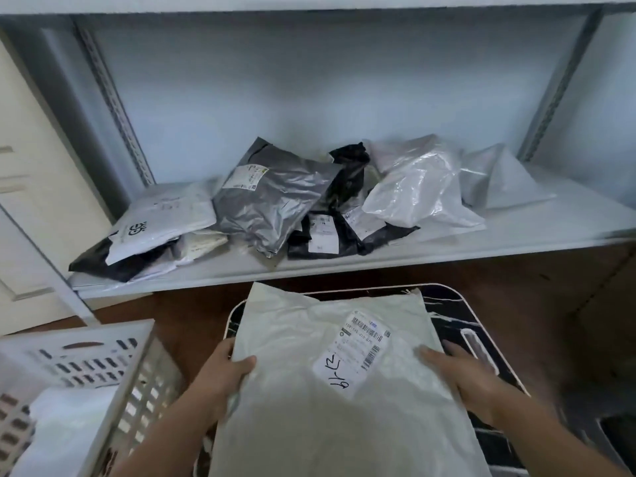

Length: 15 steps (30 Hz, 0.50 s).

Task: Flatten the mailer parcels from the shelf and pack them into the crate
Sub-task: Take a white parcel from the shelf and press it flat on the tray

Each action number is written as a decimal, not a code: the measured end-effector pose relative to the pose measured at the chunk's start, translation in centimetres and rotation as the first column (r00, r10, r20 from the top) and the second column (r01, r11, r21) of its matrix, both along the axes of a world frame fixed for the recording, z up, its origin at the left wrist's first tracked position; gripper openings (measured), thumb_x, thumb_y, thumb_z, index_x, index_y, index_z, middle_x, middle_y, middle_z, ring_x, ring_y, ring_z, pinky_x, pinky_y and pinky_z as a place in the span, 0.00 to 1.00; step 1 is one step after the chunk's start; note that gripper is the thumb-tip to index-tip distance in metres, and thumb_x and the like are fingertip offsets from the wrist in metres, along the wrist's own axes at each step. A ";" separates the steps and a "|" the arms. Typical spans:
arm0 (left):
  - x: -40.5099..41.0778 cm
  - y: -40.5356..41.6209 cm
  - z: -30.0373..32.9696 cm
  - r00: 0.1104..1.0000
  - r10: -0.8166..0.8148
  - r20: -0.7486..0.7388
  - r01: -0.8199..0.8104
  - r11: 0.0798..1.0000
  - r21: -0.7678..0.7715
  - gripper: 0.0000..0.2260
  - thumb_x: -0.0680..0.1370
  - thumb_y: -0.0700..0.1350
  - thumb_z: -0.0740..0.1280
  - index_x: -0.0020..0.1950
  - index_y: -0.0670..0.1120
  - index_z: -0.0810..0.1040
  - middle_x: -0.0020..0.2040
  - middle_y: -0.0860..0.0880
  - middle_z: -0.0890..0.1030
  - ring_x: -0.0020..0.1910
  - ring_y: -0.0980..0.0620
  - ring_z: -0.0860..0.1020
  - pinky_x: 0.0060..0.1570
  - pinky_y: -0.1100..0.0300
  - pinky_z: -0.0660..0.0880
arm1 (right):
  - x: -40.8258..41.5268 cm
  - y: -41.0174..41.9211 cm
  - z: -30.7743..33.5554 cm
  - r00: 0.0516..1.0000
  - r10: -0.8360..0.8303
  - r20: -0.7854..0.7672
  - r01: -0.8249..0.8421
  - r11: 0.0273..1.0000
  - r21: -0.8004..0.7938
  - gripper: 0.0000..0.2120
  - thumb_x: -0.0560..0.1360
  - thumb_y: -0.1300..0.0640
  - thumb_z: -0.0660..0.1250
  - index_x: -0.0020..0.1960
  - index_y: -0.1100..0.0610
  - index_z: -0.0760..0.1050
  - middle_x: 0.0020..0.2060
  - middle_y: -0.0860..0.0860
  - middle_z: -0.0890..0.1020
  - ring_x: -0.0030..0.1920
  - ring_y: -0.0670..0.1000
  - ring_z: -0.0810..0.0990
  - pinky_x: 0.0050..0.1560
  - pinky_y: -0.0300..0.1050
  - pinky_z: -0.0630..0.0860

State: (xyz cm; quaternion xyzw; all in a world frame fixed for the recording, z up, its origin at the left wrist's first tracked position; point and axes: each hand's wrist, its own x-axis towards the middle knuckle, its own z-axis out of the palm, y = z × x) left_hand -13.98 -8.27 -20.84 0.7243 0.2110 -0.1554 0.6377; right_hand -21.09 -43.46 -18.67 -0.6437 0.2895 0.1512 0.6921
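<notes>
- Two hands hold one large white mailer parcel (309, 380), which lies fairly flat over a dark marbled worktop (451, 304) with a pale rim, near the camera and in front of the shelf.
- The parcel carries a white shipping label (354, 352) with barcodes and black handwritten marks, set right of its middle.
- The left hand (223, 376) grips the parcel's left edge: the thumb lies on top of the plastic and the fingers curl under the edge, out of sight.
- The right hand (464, 376) holds the right edge, with the thumb pressed on the top face and the fingers (457, 349) reaching past the edge; whether they curl beneath it cannot be told.
- A white slotted plastic crate (86, 366) stands at the near left, just beside the worktop, with something white (69, 425) inside it.
- The grey metal shelf (378, 256) runs across the far side and bears a loose pile of further parcels.
- At the far left of the pile a white parcel with black print (161, 222) rests on a black one (96, 263).
- A silver-grey parcel (272, 201) with a label leans near the middle, and black labelled parcels (330, 235) lie just right of it.
- Translucent white bags (420, 187) are heaped at the right of the pile, and a pale one (499, 180) sits furthest right.
- A cream panelled door (31, 166) stands left of the shelf.
</notes>
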 end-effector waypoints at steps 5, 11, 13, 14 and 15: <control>0.2 -1.0 -2.6 1.000 0.009 0.024 -0.016 0.939 0.343 0.24 0.77 0.41 0.66 0.72 0.47 0.65 0.59 0.42 0.76 0.50 0.40 0.78 0.47 0.52 0.77 | 1.6 2.5 -4.4 0.982 0.177 0.068 -0.130 0.891 -0.436 0.42 0.70 0.42 0.73 0.77 0.47 0.56 0.70 0.52 0.67 0.67 0.55 0.71 0.68 0.53 0.68; 1.0 -2.7 -6.9 0.906 -0.411 -0.097 0.235 0.301 0.924 0.35 0.73 0.70 0.49 0.78 0.57 0.54 0.77 0.42 0.57 0.75 0.39 0.58 0.70 0.42 0.59 | 4.1 5.2 -8.3 0.868 0.471 -0.157 -0.342 0.338 -0.877 0.46 0.67 0.22 0.44 0.78 0.43 0.40 0.77 0.52 0.38 0.77 0.53 0.34 0.75 0.56 0.41; 1.3 -3.5 -8.1 0.837 -0.547 -0.035 0.201 0.247 0.948 0.34 0.75 0.70 0.44 0.76 0.57 0.59 0.77 0.41 0.59 0.75 0.36 0.58 0.69 0.37 0.54 | 4.9 6.5 -9.1 0.839 0.529 -0.127 -0.246 0.161 -0.956 0.45 0.66 0.21 0.36 0.78 0.42 0.40 0.77 0.53 0.35 0.75 0.55 0.30 0.74 0.58 0.34; 1.5 -3.9 -8.4 0.796 -0.605 -0.025 0.189 0.209 0.959 0.32 0.76 0.69 0.45 0.76 0.57 0.60 0.77 0.42 0.60 0.75 0.35 0.57 0.69 0.36 0.52 | 5.2 7.2 -9.5 0.820 0.565 -0.093 -0.186 0.108 -0.977 0.44 0.68 0.21 0.37 0.78 0.42 0.44 0.77 0.54 0.39 0.76 0.57 0.32 0.74 0.59 0.35; 1.8 -4.2 -8.7 0.755 -0.656 -0.024 0.173 0.164 0.971 0.31 0.76 0.69 0.46 0.76 0.58 0.60 0.78 0.43 0.58 0.75 0.35 0.55 0.69 0.35 0.49 | 5.7 7.7 -10.0 0.799 0.597 -0.069 -0.149 0.085 -0.985 0.43 0.69 0.21 0.41 0.78 0.43 0.49 0.78 0.56 0.44 0.77 0.59 0.36 0.73 0.61 0.39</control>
